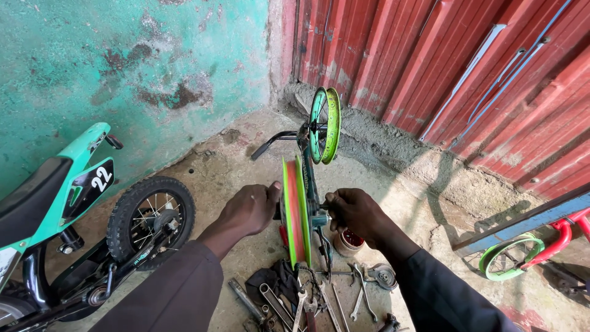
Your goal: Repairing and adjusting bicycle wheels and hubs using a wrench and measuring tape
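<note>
The rim (295,212) stands edge-on at the middle of your view, a bare green hoop with an orange band in its well, fixed at its hub in the upturned frame (313,184) of a small bike. It looks light and stiff, hard-walled, with no tyre to cushion it, and likely free to spin on its axle (so expect it to turn under a sideways push). Take it at the axle ends rather than the thin rim walls; the spokes would be a poor hold.

Your left hand (251,209) is at 9 o'clock of the hub, fingers curled, thumb up against the rim's side, pressed to the axle end; what it pinches, if anything, is hidden. Your right hand (353,209) is at 3 o'clock, closed round something small at the axle, too dark to name.

At 12 o'clock the second rim (324,125) stands higher on the same frame, handlebar (270,142) out to its left. At 6 o'clock spanners (276,304) and pliers (362,295) lie on the concrete floor (215,172), a small tub (349,241) just right of them. At 9 o'clock is a teal bike (67,203), at 4 o'clock a third green wheel (510,257).
</note>
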